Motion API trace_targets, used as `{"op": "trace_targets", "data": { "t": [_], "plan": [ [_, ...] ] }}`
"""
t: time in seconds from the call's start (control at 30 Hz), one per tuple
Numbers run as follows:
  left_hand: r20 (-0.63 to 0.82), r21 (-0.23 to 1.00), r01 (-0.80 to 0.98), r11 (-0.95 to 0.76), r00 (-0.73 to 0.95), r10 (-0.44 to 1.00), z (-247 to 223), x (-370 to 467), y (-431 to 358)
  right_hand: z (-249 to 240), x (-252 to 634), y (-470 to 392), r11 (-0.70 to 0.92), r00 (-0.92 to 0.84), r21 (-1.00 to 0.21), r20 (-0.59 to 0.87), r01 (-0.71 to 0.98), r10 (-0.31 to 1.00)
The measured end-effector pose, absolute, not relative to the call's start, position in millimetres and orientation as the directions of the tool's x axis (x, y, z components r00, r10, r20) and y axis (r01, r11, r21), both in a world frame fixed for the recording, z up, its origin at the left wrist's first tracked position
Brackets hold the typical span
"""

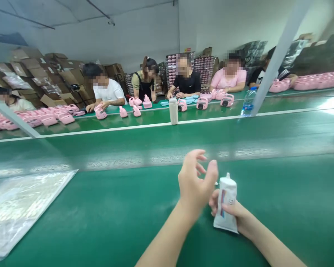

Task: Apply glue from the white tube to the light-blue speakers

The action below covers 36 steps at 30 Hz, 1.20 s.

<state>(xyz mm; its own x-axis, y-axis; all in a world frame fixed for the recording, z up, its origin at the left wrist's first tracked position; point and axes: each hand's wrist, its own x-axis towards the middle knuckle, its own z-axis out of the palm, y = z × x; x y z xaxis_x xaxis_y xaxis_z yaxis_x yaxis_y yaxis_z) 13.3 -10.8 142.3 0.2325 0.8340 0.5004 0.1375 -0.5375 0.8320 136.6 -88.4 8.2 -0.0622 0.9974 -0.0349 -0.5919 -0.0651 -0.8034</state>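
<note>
A white tube [227, 193] with a printed label stands nearly upright, nozzle up, in the grip of my right hand [233, 211]. Its fingers wrap round the tube's lower half, over the green work surface [114, 215]. Up and to the left of the tube, my left hand [196, 180] is raised with its fingers curved and the thumb apart from them; nothing shows between them. A small white bit is visible between my left hand and the tube's nozzle, too small to make out.
A clear plastic sheet [25, 207] lies at the left. Across the line stand a pale bottle [173, 111] and a clear water bottle [248, 102]. Beyond them, several people sit by pink shoes [320, 81], with stacked cartons [33, 70] behind.
</note>
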Motion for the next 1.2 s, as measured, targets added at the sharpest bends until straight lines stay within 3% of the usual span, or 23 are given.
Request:
{"op": "trace_targets", "data": {
  "t": [0.07,0.1,0.2,0.3,0.67,1.2],
  "plan": [
    [0.257,0.918,0.180,-0.352,0.407,0.877,101.7,10.0,-3.5,7.8,135.5,-85.8,-0.042,-0.074,-0.789,0.004,-0.613,0.997],
    [0.201,0.931,0.168,-0.324,0.506,0.839,82.5,7.2,-3.0,7.1,135.3,-84.6,-0.038,-0.083,-0.785,0.017,-0.618,0.996],
    [0.126,0.954,0.100,-0.281,0.720,0.683,43.1,-2.7,-10.0,5.1,135.4,-82.0,-0.021,-0.108,-0.793,0.057,-0.609,0.992],
    [0.133,0.964,0.024,-0.266,0.821,0.556,31.9,-9.1,-15.9,4.1,136.1,-80.4,0.005,-0.141,-0.803,0.111,-0.595,0.984],
    [0.133,0.944,0.046,-0.326,0.852,0.506,30.5,-13.6,-11.5,-8.2,134.2,-71.7,0.052,-0.160,-0.786,0.190,-0.616,0.969],
    [0.079,0.928,0.133,-0.347,0.842,0.533,35.3,-11.8,-15.4,-10.7,133.7,-76.1,0.038,-0.126,-0.782,0.148,-0.622,0.981]
  ]
}}
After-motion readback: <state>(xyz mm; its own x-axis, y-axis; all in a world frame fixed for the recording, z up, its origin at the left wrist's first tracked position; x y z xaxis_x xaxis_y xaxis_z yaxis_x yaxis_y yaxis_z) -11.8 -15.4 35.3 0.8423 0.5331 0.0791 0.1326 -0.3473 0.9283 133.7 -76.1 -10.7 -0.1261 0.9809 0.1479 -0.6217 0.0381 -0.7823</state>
